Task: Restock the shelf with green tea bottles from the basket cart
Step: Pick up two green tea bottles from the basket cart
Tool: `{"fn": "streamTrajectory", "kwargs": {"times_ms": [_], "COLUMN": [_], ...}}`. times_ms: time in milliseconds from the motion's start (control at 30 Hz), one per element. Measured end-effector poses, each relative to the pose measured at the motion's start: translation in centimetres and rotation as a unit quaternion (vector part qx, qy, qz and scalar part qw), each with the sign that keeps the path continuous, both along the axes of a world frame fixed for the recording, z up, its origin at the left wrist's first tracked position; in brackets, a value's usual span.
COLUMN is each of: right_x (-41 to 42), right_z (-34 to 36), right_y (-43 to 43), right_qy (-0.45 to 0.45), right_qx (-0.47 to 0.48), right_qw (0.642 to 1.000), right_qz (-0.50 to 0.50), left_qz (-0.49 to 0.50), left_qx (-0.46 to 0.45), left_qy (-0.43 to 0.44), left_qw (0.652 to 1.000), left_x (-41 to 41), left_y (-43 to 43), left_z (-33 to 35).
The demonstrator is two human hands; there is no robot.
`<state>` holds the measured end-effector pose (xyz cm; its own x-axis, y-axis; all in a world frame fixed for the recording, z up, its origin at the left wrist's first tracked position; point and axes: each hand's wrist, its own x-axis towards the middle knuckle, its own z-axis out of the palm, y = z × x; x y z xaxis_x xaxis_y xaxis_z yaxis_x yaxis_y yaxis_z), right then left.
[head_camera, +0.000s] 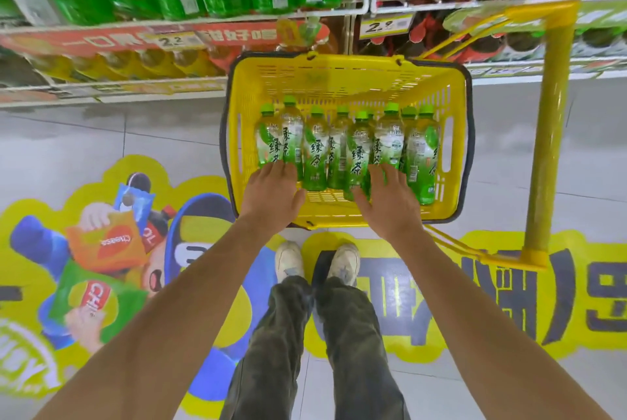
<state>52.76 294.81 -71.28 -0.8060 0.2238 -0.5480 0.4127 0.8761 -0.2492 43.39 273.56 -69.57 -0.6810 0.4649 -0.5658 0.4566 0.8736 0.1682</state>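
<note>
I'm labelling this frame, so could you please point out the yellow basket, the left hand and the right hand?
yellow basket (339, 80): head view, bare far wall.
left hand (271, 192): head view, back of the hand.
right hand (390, 205): head view, back of the hand.

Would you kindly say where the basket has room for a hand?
The basket is bare between its far wall and the green tea bottles, and in a narrow strip at the near wall between left hand and right hand. The bottle row itself is packed.
</note>
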Motion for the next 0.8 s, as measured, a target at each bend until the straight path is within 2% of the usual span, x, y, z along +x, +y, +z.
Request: {"fn": "streamTrajectory", "kwargs": {"times_ms": [200, 333, 533, 667, 800], "right_x": [-0.8, -0.8, -0.5, -1.3, -1.5], "right_z": [0.0, -1.3, -4.1, -4.8, -5.1], "right_y": [4.2, 6.6, 6.6, 6.4, 6.5], "right_qy": [0.073, 0.057, 0.066, 0.071, 0.077], "right_qx": [0.073, 0.084, 0.114, 0.110, 0.093], "right_qw": [0.990, 0.978, 0.969, 0.961, 0.956], "right_qz": [-0.097, -0.182, -0.211, -0.243, -0.267], "left_qz": [0.045, 0.112, 0.228, 0.298, 0.313], "left_qx": [-0.006, -0.009, -0.023, -0.012, -0.039], "left_qy": [0.008, -0.005, -0.060, -0.016, 0.042], "left_qw": [0.999, 0.994, 0.971, 0.954, 0.948], "left_x": [-1.9, -2.9, -3.6, -3.7, -3.7], "left_y": [0.7, 0.9, 0.9, 1.9, 2.6], "left_z": [-0.5, -2.0, -5.5, -7.2, -8.2]}}
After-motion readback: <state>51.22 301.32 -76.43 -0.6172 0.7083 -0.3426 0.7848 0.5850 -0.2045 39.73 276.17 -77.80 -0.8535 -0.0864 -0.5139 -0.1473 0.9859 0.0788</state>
